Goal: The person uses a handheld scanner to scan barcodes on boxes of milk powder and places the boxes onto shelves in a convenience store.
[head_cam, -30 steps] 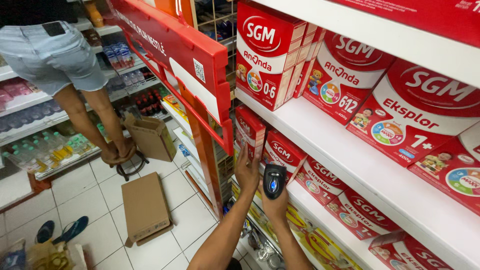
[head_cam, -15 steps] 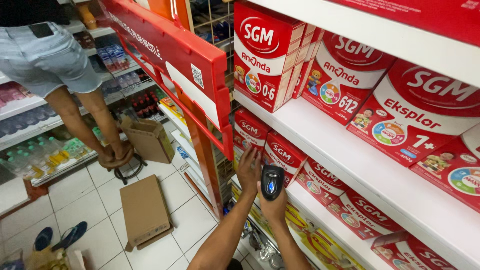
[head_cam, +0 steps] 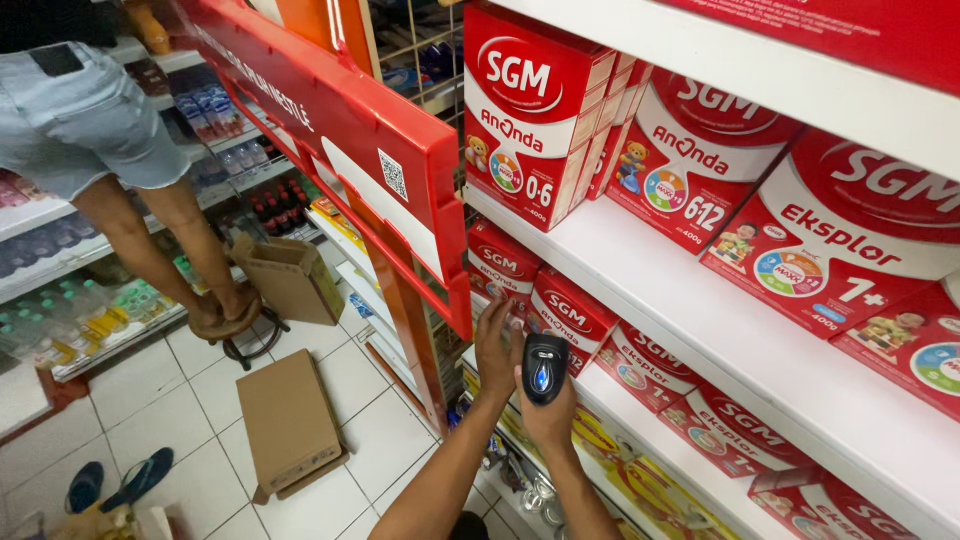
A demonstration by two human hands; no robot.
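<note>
My right hand [head_cam: 550,415] grips a black handheld scanner [head_cam: 544,367] with a blue lit button, pointed up at the lower shelf. My left hand [head_cam: 496,340] reaches to a red milk-powder box [head_cam: 500,265] on that lower shelf, fingers touching its front. More red boxes [head_cam: 568,318] stand beside it in a row. Both forearms come up from the bottom of the view.
The white shelf [head_cam: 650,270] above carries large red boxes [head_cam: 530,110]. A red display frame [head_cam: 340,130] juts out at left. A person stands on a stool [head_cam: 250,335] in the aisle. A flat cardboard box [head_cam: 288,420] and an open one [head_cam: 295,275] lie on the tiled floor.
My left hand has moved slightly along the box front on the lower shelf. The scanner stays held in my right hand at about the same place.
</note>
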